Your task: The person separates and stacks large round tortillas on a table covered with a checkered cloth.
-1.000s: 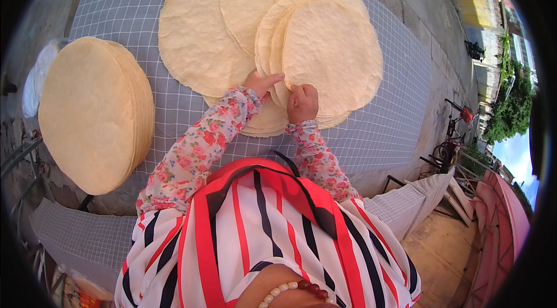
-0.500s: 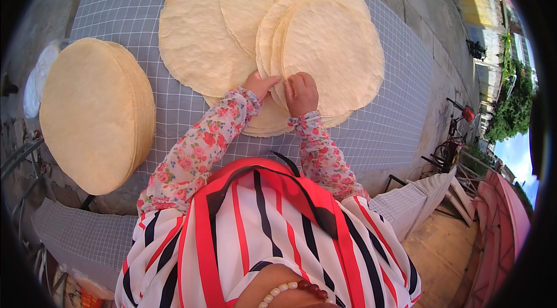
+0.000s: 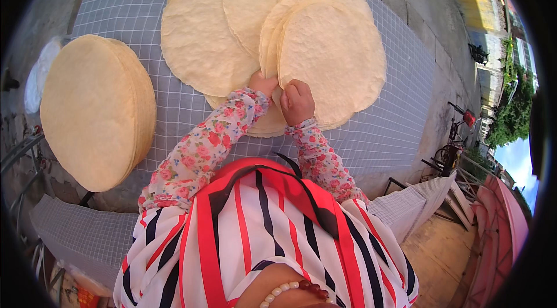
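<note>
Large, thin, pale round flatbreads (image 3: 339, 58) lie overlapping in a spread pile in front of me. My right hand (image 3: 298, 102) is closed in a pinch on the near left edge of the top one. Just to its left, my left hand (image 3: 264, 83) grips the near edge of the sheets beneath; its fingertips are partly hidden by them. More round sheets (image 3: 268, 125) show under my hands at the pile's near side. On the left, a tall, neat stack of the same flatbreads (image 3: 90, 113) stands apart from the pile.
A grey checked cloth (image 3: 400, 105) covers the table under the pile. A white plastic bag (image 3: 39, 79) sits behind the left stack. Past the table's right end stand a bicycle (image 3: 449, 148) and pink sheeting (image 3: 499, 215).
My right hand has drawn slightly toward me and turned at the top flatbread's edge. My left hand has shifted a little right, and its thumb no longer shows stretched out.
</note>
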Available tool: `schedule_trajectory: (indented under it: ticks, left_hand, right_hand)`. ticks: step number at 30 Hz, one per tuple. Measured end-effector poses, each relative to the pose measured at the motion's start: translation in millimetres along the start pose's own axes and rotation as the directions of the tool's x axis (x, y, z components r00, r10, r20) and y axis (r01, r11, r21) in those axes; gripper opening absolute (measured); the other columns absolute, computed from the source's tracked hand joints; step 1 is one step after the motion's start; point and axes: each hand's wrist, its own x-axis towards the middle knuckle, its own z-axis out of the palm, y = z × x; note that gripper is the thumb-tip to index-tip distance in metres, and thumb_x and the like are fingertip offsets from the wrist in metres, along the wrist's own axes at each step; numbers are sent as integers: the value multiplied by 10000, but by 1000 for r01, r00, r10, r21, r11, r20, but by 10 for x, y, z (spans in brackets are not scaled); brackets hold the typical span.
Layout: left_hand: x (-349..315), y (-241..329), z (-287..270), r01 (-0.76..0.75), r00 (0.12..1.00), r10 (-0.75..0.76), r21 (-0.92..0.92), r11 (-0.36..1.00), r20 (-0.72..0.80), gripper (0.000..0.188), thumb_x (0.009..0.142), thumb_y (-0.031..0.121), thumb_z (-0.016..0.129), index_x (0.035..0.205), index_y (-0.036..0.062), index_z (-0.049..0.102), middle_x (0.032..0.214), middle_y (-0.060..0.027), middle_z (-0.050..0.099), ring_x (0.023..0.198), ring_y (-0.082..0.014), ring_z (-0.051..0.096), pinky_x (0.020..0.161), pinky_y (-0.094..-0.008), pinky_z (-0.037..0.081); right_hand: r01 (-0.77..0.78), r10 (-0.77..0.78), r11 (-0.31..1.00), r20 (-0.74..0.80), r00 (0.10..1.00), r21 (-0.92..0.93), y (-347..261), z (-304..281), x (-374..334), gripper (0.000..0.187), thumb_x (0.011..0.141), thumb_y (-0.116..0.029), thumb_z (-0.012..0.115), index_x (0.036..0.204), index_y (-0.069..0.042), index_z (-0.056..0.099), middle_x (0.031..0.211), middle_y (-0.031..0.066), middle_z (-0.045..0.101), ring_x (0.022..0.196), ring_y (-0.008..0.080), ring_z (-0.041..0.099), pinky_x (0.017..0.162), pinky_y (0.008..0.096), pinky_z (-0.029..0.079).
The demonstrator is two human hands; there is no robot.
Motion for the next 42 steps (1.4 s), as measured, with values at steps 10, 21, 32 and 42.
schedule_trajectory:
  ticks: [10, 21, 32, 42]
  left_hand:
    - [-123, 176, 106, 113, 991, -109, 44, 993, -82, 389, 806, 146, 717, 1130, -41, 609, 983, -152, 694, 864, -237, 682, 736, -329, 559]
    - [-119, 221, 115, 97, 992, -89, 93, 991, -92, 381, 811, 151, 709, 1134, -33, 627, 1009, -140, 697, 893, -217, 676, 752, -317, 544]
    - [-33, 21, -39, -5, 998, 12, 109, 994, -63, 309, 844, 123, 672, 1112, -28, 644, 1020, -103, 698, 927, -190, 659, 792, -299, 517]
    - [-66, 226, -62, 269, 963, -269, 159, 950, -22, 262, 877, 96, 629, 1122, 6, 622, 977, -110, 693, 880, -193, 670, 759, -307, 543]
  right_hand:
    - [-305, 337, 933, -169, 926, 194, 877, -1604, 878, 63, 850, 12, 576, 878, 0, 631, 959, 86, 669, 807, 170, 642, 666, 268, 512]
    - [166, -162, 986, 228, 960, -1, 80, -661, 244, 173, 733, -16, 614, 901, -48, 588, 1019, 77, 612, 923, 257, 611, 713, 351, 535]
    - [140, -147, 987, 93, 985, 78, -58, -157, -169, 138, 716, 7, 628, 840, -13, 570, 988, 121, 588, 878, 311, 585, 717, 374, 509]
    - [51, -65, 992, 126, 990, 115, -108, -104, -282, 269, 726, -39, 686, 969, 4, 580, 1096, 165, 551, 983, 372, 542, 843, 428, 470]
